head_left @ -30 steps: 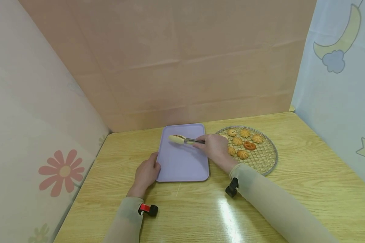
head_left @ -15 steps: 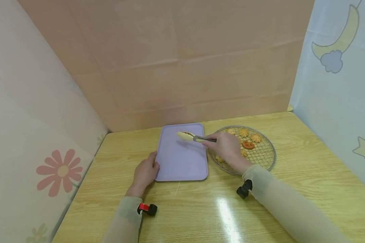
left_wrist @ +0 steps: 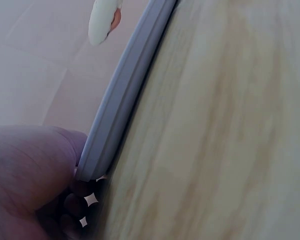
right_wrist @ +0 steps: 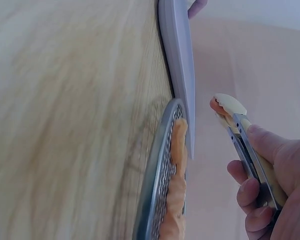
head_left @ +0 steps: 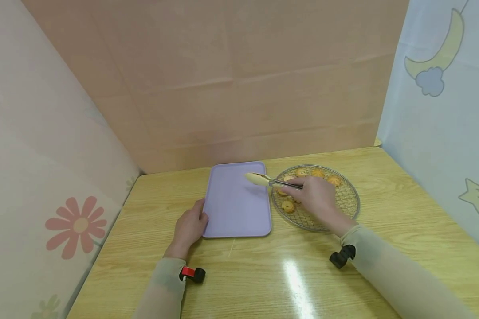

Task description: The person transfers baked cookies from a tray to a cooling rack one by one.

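My left hand (head_left: 190,227) grips the left edge of a lilac rectangular tray (head_left: 236,217) that lies flat on the table. In the left wrist view, the thumb is at the tray's side (left_wrist: 117,112) and curled fingers show below. My right hand (head_left: 316,197) holds metal tongs with cream tips (head_left: 257,179), its fingers curled round the handles. The tips hang above the tray's right part. Between them shows something orange-brown (right_wrist: 217,106); I cannot tell whether it is food or part of the tongs. The hand itself is over the round wire rack (head_left: 349,201), hiding part of it.
Several golden cookies, one a star-shaped cookie (head_left: 288,206), lie on the rack, just right of the tray. The wooden table (head_left: 247,274) meets a brown backdrop (head_left: 231,110) behind. Printed panels stand at left and right.
My right hand has moved to the right with the tongs, from beside the tray to over the rack, covering the pretzel seen earlier. The left hand stays on the tray.
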The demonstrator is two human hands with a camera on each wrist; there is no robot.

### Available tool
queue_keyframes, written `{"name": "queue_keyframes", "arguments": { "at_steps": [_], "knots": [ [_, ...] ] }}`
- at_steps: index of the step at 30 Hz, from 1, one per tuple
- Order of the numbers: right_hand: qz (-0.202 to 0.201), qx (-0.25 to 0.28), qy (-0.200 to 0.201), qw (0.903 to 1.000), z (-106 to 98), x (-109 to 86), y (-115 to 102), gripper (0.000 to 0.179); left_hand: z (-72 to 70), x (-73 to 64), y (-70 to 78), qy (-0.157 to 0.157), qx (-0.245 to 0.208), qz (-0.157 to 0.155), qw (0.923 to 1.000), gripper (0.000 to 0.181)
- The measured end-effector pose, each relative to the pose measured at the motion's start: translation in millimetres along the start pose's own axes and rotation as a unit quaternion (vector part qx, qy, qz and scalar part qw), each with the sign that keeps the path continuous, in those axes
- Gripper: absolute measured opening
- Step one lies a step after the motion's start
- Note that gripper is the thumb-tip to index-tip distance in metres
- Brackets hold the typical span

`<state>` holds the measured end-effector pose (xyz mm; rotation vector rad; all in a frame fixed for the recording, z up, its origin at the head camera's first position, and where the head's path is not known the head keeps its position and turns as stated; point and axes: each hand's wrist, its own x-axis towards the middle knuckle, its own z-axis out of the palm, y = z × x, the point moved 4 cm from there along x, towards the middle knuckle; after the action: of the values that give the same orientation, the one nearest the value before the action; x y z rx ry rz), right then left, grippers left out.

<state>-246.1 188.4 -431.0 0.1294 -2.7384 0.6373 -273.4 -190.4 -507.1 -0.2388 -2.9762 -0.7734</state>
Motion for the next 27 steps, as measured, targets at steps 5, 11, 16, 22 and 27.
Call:
{"name": "queue_keyframes", "arguments": {
  "at_steps": [5,11,16,22,27],
  "knots": [
    [-0.005,-0.009,0.02,0.9997,-10.5,-9.0,11.3,0.045,-0.2,-0.1,-0.2,-0.002,-0.001,-0.001,1.0,0.054],
    [-0.008,-0.003,0.04,0.9992,-26.1,-21.1,23.8,0.042,-0.2,0.0,0.3,-0.006,0.0,-0.006,1.0,0.055],
    [0.009,-0.02,0.039,0.999,-40.4,-32.3,35.0,0.043,0.0,-0.7,1.5,-0.01,-0.003,-0.004,0.9999,0.055],
    [0.02,-0.032,0.042,0.9984,-56.1,-47.2,51.5,0.047,-0.1,-1.0,2.1,-0.007,-0.004,0.0,1.0,0.055],
    [0.033,-0.043,0.047,0.9974,-66.2,-56.5,66.3,0.051,-0.1,-0.9,1.1,-0.006,-0.001,-0.006,1.0,0.054]
  ]
}}
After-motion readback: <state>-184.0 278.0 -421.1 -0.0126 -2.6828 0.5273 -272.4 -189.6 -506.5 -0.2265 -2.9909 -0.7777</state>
